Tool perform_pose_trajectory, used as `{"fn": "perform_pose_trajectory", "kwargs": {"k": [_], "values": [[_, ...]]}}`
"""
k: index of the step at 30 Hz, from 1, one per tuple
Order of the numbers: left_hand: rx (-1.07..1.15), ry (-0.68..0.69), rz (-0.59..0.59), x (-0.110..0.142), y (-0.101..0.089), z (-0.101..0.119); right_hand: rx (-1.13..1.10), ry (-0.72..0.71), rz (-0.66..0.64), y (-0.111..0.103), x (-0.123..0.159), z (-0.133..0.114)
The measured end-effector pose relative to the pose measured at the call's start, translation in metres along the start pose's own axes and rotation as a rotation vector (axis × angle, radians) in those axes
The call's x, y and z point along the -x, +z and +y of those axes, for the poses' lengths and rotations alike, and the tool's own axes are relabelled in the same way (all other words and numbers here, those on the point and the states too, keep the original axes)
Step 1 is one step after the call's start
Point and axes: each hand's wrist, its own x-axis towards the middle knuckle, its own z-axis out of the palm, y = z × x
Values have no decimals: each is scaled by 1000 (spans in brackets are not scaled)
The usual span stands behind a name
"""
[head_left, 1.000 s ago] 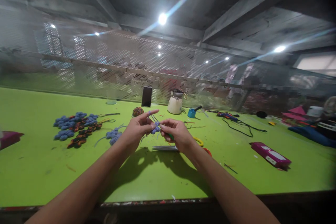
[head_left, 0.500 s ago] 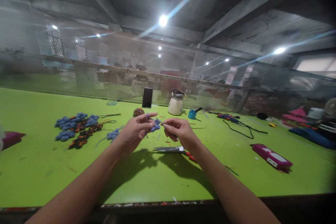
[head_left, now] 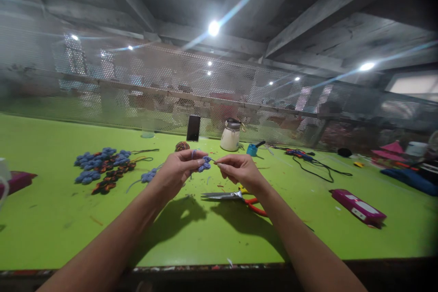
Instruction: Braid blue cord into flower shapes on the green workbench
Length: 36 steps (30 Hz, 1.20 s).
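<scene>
In the head view, the left hand [head_left: 179, 166] has its fingers closed on a small blue crocheted piece [head_left: 204, 164], thumb and fingertips pinching its left side, with blue yarn looped around a finger; the right hand [head_left: 237, 169] has its thumb and forefinger pinched together just right of the piece, gripping something thin that is too small to make out, its other fingers curled in. The piece lies between the two hands, beyond the left fingertips and above the green surface [head_left: 171, 246]. Scissors [head_left: 224, 195] lie below the hands, handles near the right wrist; another blue piece [head_left: 148, 174] rests left of the left hand, and a multicoloured yarn ball [head_left: 182, 146] sits just behind it
</scene>
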Motion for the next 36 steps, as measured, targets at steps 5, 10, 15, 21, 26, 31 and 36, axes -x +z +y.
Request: {"fn": "perform_pose_trajectory", "kwargs": {"k": [5, 10, 15, 21, 26, 31, 36], "values": [[-5, -14, -19, 1, 0, 0, 32, 8, -4, 0, 0, -2], [0, -24, -23, 1, 0, 1, 45, 14, -8, 0, 0, -5], [-10, -6, -32, 2, 1, 2, 55, 25, -17, 0, 0, -6], [-124, 15, 8, 2, 1, 2, 68, 23, -20, 0, 1, -7], [-155, 35, 4, 2, 2, 2, 84, -5, -16, 1, 1, -9], [-155, 88, -4, 3, 4, 3, 111, -31, -16, 2, 1, -10], [-164, 76, -8, 3, 4, 2, 109, -28, -12, 3, 1, -12]]}}
